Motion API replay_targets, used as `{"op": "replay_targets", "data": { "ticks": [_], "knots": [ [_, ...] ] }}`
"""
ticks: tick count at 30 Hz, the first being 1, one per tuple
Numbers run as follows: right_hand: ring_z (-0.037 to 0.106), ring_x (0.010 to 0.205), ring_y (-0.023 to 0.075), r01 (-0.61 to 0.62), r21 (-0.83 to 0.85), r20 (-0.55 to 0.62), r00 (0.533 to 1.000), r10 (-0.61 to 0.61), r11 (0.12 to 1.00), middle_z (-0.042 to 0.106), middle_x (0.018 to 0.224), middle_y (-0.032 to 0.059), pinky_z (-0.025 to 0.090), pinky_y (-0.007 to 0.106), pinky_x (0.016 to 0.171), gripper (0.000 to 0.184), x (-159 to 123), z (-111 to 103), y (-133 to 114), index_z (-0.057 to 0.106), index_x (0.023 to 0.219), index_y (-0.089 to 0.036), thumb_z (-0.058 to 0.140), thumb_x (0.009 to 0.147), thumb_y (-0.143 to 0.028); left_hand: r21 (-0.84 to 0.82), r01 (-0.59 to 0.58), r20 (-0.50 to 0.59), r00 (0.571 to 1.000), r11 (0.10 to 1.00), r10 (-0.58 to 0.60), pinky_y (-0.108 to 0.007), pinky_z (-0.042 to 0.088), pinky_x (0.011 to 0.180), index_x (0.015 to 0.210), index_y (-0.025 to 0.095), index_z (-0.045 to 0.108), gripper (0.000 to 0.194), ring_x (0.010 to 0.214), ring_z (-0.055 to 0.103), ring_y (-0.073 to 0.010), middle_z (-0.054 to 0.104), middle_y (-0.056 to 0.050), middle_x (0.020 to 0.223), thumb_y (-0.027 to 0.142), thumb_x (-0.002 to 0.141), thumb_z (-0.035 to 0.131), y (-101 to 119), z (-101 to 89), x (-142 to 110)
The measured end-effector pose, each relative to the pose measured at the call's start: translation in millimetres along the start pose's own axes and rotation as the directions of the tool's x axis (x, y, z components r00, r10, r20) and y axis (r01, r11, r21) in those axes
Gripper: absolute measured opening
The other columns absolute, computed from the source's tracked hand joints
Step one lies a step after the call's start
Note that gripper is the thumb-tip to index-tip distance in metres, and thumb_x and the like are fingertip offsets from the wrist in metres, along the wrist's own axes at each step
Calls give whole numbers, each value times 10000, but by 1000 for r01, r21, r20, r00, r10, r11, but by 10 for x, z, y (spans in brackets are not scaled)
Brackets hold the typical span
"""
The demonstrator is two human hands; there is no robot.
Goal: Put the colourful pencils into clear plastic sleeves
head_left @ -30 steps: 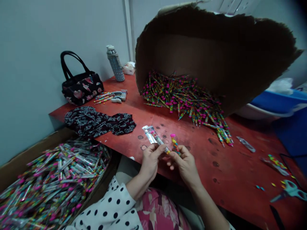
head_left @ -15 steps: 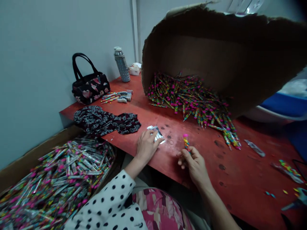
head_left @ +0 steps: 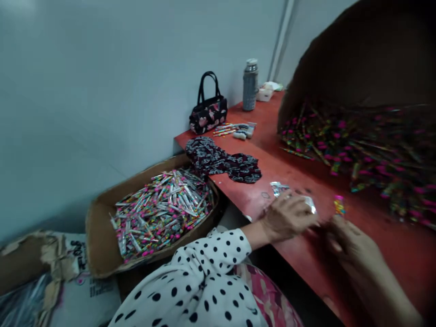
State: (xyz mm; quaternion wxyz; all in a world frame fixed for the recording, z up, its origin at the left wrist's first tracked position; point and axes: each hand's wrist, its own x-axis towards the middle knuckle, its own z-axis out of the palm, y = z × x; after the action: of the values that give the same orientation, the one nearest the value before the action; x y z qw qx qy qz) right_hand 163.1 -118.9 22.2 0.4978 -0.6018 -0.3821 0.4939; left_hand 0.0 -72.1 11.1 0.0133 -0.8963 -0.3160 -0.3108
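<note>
My left hand (head_left: 289,219) is over the near part of the red table, fingers closed on a small silver packet (head_left: 309,204) that shows beyond them. Another silver packet (head_left: 279,188) lies on the table just past the hand. To the right, my right hand (head_left: 352,245) grips a clear tube of coloured candies (head_left: 339,205) with a pink top, held roughly upright. Both hands are a little blurred, and the tube's lower end is hidden in the fingers.
On the right, a large tipped cardboard box (head_left: 354,68) spills candy-filled tubes (head_left: 368,159). A lower box (head_left: 102,227) at left holds several wrapped tubes. A dark patterned cloth (head_left: 225,161), handbag (head_left: 209,113) and flask (head_left: 250,86) stand or lie along the red table (head_left: 269,159).
The view has swung left. My left hand has taken a silver packet from the table and moved it right, towards my right hand, which still holds the tube.
</note>
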Motion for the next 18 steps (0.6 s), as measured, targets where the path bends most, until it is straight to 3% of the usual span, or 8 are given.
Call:
{"op": "replay_targets", "data": {
  "ticks": [3,6,8,10,12,14,18],
  "knots": [
    [301,304,41,-126,156,88,990,113,980,351,369,-84,217,172,296,342,38,140,-49,446,537,-189,753,597,-325,-106,-45,8,999,993,46,-363,336,977,979,242,646,262,1065,506,-170,637,-31,988,312,873,416,81,-56,-91],
    [314,314,29,-84,253,-22,995,92,964,378,395,-98,219,158,304,343,-23,240,-128,460,583,-184,792,530,-249,-380,117,-15,991,917,-132,-321,411,916,993,212,649,263,1039,535,-182,646,-59,979,325,846,463,169,-148,-140],
    [317,317,28,-31,236,-87,995,53,971,400,410,-96,212,158,303,320,-52,264,-180,475,600,-181,778,550,-268,-637,296,22,930,712,-367,-339,441,885,1070,197,620,326,1004,560,-208,632,-95,1034,359,803,525,211,-201,-134],
    [324,315,28,16,211,-127,992,12,977,439,427,-88,210,162,305,311,-47,254,-220,479,609,-178,766,563,-289,-832,447,214,805,328,-554,-355,481,819,1110,192,602,371,911,599,-210,640,-105,1021,382,803,515,228,-215,-100],
    [317,306,32,37,187,-123,992,-14,982,434,416,-94,197,164,301,299,-19,224,-241,472,622,-183,743,596,-307,-849,528,464,734,-12,-496,-348,505,759,1012,162,658,354,812,620,-195,667,-98,909,402,804,502,236,-187,-51],
    [315,306,34,59,177,-118,992,-39,982,448,419,-94,199,163,304,289,7,192,-241,465,636,-185,724,624,-311,-795,580,595,687,-179,-417,-313,516,706,868,135,703,318,725,619,-168,672,-78,809,402,755,571,255,-141,-2],
    [318,315,32,89,158,-118,990,-71,983,454,443,-95,201,159,314,285,-8,142,-213,454,652,-186,702,660,-325,-721,621,687,581,-307,-437,-256,516,622,707,117,708,260,612,601,-128,664,-55,687,365,629,704,316,-92,66]
  ]
}}
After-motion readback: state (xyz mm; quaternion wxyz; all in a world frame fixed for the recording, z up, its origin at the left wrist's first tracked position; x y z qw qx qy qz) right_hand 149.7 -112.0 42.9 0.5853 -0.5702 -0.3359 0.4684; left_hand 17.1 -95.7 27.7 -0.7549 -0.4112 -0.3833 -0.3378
